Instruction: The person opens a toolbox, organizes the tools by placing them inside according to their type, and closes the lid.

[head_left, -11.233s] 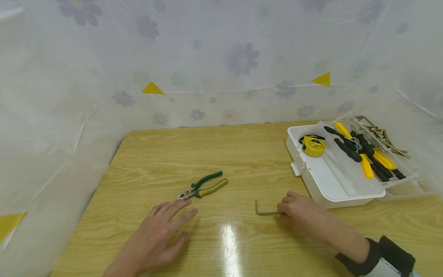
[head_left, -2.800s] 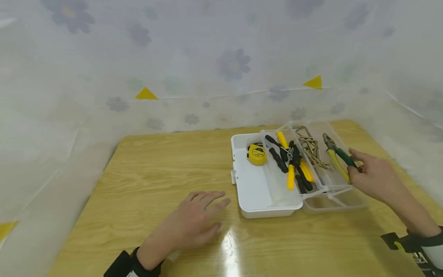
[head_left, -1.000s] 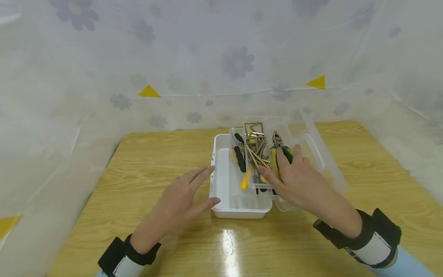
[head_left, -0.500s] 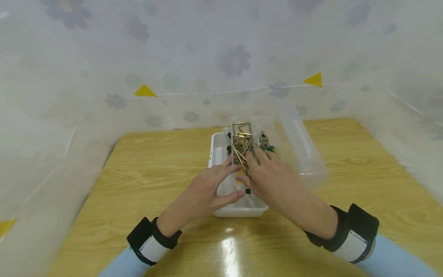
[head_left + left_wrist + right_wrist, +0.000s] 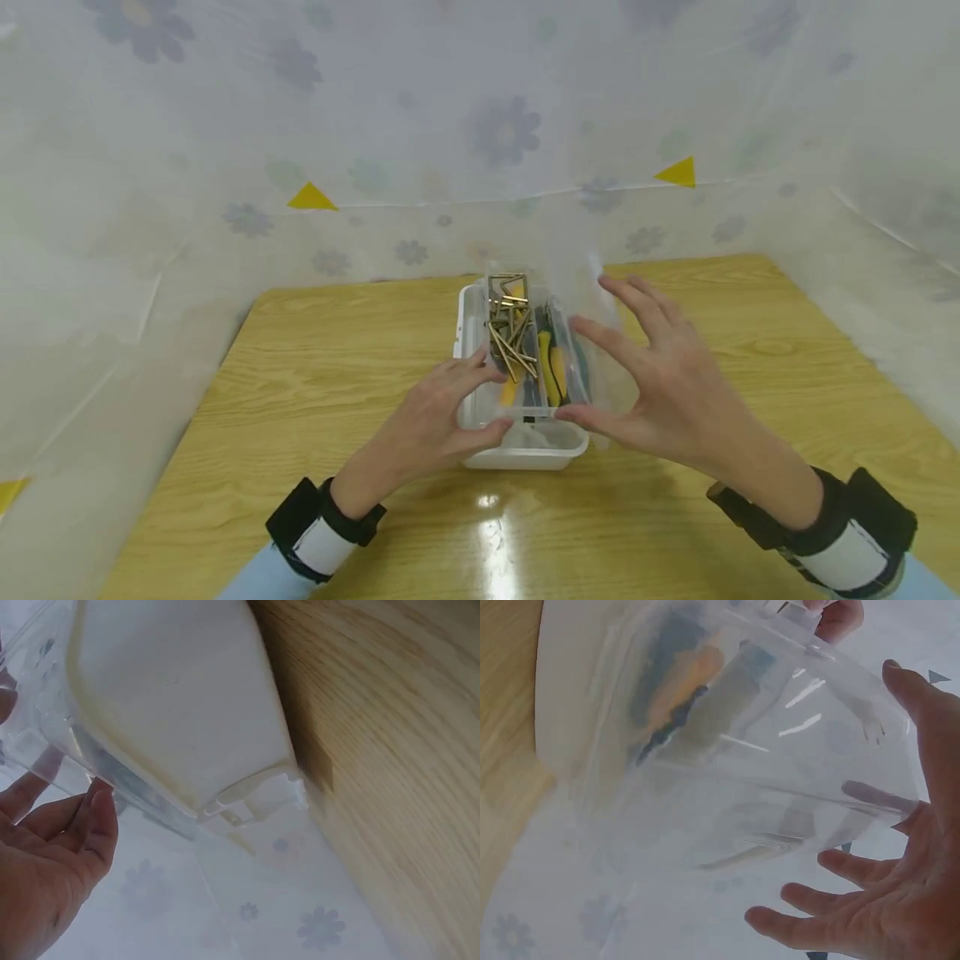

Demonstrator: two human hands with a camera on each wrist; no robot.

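Note:
The white toolbox [image 5: 525,458] stands mid-table. Over it sits a clear tray [image 5: 536,412], which holds a heap of brass-coloured hex keys [image 5: 513,333] on the left and the green-and-yellow pliers [image 5: 549,362] on the right. The clear lid [image 5: 802,765] is tilted up along the box's right side. My right hand [image 5: 667,383] is spread at the lid's outer side, one finger showing through the plastic in the right wrist view. My left hand [image 5: 442,408] is at the tray's left edge, thumb and forefinger apart. Tools beneath the tray are mostly hidden; some orange shows through.
The wooden table [image 5: 360,350] extends on both sides of the box. A pale flowered sheet [image 5: 420,108] hangs behind it, with yellow triangles [image 5: 313,197] on it. A latch [image 5: 251,799] projects from the box wall in the left wrist view.
The hex key and pliers went from the table into the tray. The tray has swung left over the box, and the lid has risen. My right hand has left the tray for the lid.

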